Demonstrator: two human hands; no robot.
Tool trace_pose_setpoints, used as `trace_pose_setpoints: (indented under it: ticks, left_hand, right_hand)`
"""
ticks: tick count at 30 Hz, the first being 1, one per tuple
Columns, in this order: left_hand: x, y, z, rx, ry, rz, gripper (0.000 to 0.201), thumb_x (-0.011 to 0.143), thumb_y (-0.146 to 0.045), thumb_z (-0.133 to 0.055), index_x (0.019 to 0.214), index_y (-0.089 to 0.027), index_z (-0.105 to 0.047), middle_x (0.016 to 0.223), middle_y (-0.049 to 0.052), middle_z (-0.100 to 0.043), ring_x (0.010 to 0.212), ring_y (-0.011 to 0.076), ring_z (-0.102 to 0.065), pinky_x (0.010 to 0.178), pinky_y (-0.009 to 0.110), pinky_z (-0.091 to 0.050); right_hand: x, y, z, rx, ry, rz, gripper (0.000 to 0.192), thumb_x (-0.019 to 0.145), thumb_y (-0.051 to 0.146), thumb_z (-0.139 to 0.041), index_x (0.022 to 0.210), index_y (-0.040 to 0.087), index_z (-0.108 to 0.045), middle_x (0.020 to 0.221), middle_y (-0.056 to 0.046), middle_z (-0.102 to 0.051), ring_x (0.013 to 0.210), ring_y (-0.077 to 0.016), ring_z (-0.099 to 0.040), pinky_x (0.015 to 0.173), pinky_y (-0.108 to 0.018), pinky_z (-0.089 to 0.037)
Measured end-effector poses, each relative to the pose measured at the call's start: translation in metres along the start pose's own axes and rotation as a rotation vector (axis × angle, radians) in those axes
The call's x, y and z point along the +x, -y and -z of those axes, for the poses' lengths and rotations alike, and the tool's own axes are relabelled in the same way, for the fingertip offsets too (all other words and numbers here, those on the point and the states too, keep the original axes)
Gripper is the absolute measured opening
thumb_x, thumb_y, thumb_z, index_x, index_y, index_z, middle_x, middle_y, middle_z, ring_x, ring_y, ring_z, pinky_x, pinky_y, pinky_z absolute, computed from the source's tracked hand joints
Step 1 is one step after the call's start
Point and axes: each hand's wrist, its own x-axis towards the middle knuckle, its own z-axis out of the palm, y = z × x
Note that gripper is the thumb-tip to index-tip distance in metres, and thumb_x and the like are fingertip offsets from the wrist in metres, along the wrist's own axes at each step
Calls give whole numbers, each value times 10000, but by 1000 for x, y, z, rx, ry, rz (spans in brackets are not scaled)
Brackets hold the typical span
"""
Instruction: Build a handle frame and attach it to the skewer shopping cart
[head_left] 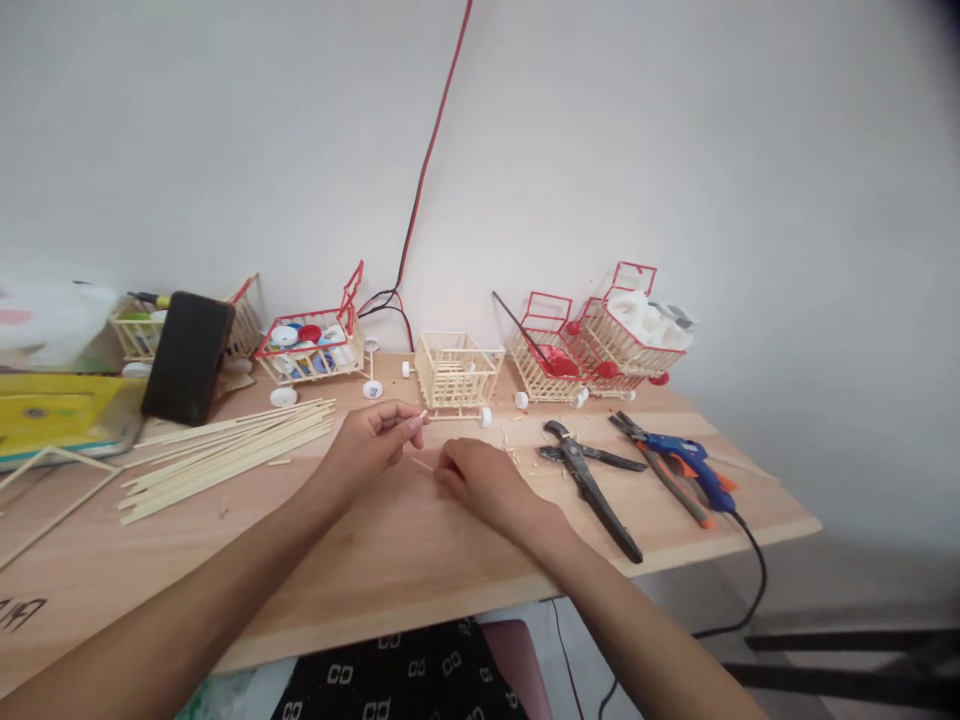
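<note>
My left hand pinches a short pale stick piece between thumb and forefinger. Close beside it, my right hand is closed with the knuckles up, and a thin wooden stick pokes out from its fingertips near the tabletop. Just behind both hands stands a small unpainted stick cart with white wheels. A pile of long sticks lies left of my left hand. Small cut bits are scattered to the right of the cart.
Pruning shears, pliers and a blue glue gun with a cord lie at right. Red-trimmed carts stand along the wall, one holding bottle caps. A phone leans at left. The wooden table's front edge is near my lap.
</note>
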Motion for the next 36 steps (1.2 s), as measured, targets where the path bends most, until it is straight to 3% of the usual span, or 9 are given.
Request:
trace_pose_setpoints:
  ticks: [4,8,11,15,24,28,31,36]
  left_hand:
    - [-5,9,4,-80,2,91,323,757,-442,-684,874,-144,-641,689,1,-615,400,24,-324,386,171,-209]
    - [-9,7,6,-127,23,178,343,711,-450,-728,831,-132,-683,475,-68,-424,399,35,-286,387,170,-172]
    - [-9,4,6,-209,24,189,351,683,-450,-751,810,-128,-692,541,-42,-499,407,27,-287,387,179,-172]
    - [-6,3,9,-242,-30,194,351,639,-418,-787,835,-139,-702,614,-27,-562,405,20,-299,390,190,-172]
    - [-6,3,10,-213,39,207,374,674,-427,-757,881,-120,-697,602,-36,-536,398,14,-292,399,193,-158]
    - [-6,4,10,-193,3,169,366,695,-419,-730,897,-119,-667,694,-19,-576,402,10,-309,396,190,-167]
    - [-7,5,9,-103,-10,171,334,705,-413,-717,858,-125,-645,642,-37,-542,419,24,-326,397,181,-204]
    - [-14,7,-1,-61,81,216,335,687,-416,-725,839,-148,-593,649,-46,-530,430,33,-333,388,171,-225]
  right_hand:
    - [-12,-18,-2,396,-84,-60,103,861,231,-524,815,171,-593,717,10,-621,652,-114,-539,591,-222,-361]
    - [-12,-19,-1,656,-118,-36,155,862,290,-531,919,176,-621,798,-1,-637,708,-119,-559,626,-224,-404]
    - [-5,-12,-1,675,-127,19,190,868,334,-536,931,185,-636,849,-19,-650,740,-130,-565,649,-237,-416]
    - [4,-6,-3,664,-109,48,186,867,356,-536,879,186,-612,774,-5,-611,664,-116,-522,598,-227,-398]
    - [2,-1,-17,762,-35,-10,133,864,307,-526,833,182,-560,704,31,-556,561,-82,-468,519,-203,-348]
    - [2,-1,-17,782,-43,-5,116,856,299,-526,825,188,-544,692,40,-540,562,-83,-471,524,-203,-357]
    - [1,-2,-16,798,-65,-10,134,843,318,-544,810,189,-528,686,43,-532,579,-87,-468,537,-206,-365]
    - [1,-5,-23,870,-74,7,182,839,361,-569,805,184,-548,724,26,-567,639,-100,-508,592,-221,-394]
